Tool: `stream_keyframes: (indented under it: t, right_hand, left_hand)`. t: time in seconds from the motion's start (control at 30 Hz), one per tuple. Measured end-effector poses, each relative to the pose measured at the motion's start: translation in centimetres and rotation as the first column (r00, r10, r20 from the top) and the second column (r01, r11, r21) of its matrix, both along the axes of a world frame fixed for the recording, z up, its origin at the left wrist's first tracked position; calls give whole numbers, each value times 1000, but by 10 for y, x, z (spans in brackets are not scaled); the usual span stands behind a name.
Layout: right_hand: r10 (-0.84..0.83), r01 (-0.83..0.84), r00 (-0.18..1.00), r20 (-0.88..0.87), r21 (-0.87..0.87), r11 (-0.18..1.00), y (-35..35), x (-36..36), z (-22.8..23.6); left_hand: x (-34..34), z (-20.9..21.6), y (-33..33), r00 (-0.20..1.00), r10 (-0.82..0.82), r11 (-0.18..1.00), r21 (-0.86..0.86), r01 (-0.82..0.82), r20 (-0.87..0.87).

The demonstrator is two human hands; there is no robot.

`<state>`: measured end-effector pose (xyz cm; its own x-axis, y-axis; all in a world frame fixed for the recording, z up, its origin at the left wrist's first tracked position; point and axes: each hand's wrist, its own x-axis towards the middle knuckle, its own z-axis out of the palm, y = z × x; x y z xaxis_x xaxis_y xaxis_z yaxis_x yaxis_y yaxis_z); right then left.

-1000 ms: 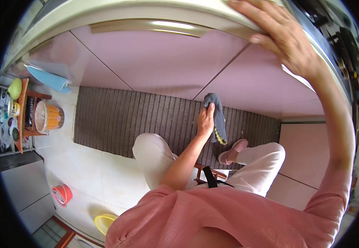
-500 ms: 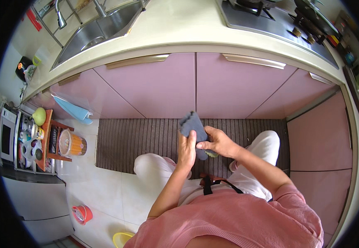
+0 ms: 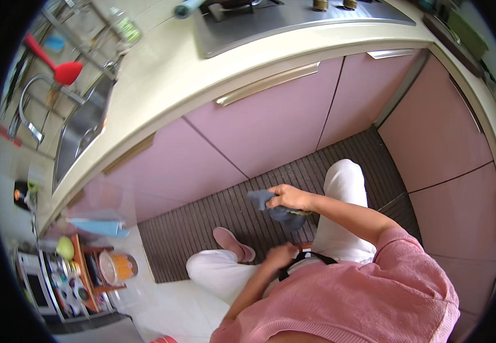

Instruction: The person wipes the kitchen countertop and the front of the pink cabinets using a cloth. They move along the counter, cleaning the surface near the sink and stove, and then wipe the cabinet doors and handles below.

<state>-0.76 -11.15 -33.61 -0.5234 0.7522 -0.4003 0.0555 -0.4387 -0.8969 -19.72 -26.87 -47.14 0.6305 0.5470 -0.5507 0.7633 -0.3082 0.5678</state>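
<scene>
The cabinets (image 3: 270, 108) run across in front of the person (image 3: 339, 286), with the counter (image 3: 168, 86) on top of them and more cabinets along the right. From here I see the stove (image 3: 248, 34) set into the counter, the sink (image 3: 85, 126) to its left, and a bottle (image 3: 125, 27) near the back between the two. The mat (image 3: 196, 223) lies on the floor (image 3: 191, 303) at the cabinets' foot. Above it, the right hand (image 3: 286, 197) holds a cloth (image 3: 286, 220); the left hand (image 3: 281, 255) is nearer the body. Beyond the mat's left end, a tub (image 3: 119, 267) is just beside a stool (image 3: 83, 266), with a microwave (image 3: 33, 280) farther left.
</scene>
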Motion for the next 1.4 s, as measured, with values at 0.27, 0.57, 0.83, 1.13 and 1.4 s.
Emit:
stream_keyframes:
  t: [0.27, 0.57, 0.83, 1.13, 1.4]
  right_hand:
    - [-16, -2, 915, 404, 45, 999, 42, 28, -73]
    - [-205, 213, 952, 225, -7, 977, 19, 6, -38]
    - [-414, 397, 909, 51, 200, 896, -6, -6, -17]
    - [-376, 237, 865, 331, 391, 889, -35, 21, 34]
    - [-382, 276, 814, 437, 289, 917, -2, 56, -14]
  left_hand:
    - [6, -32, 11, 967, -228, 728, -640, 245, 110]
    - [-49, -8, 62, 932, -361, 695, -671, 258, -16]
    - [-95, 16, 51, 838, -545, 748, -467, 470, -29]
    - [-58, 12, 52, 812, -583, 672, -543, 504, 32]
    - [-75, -47, 47, 804, -493, 322, -788, 524, 333]
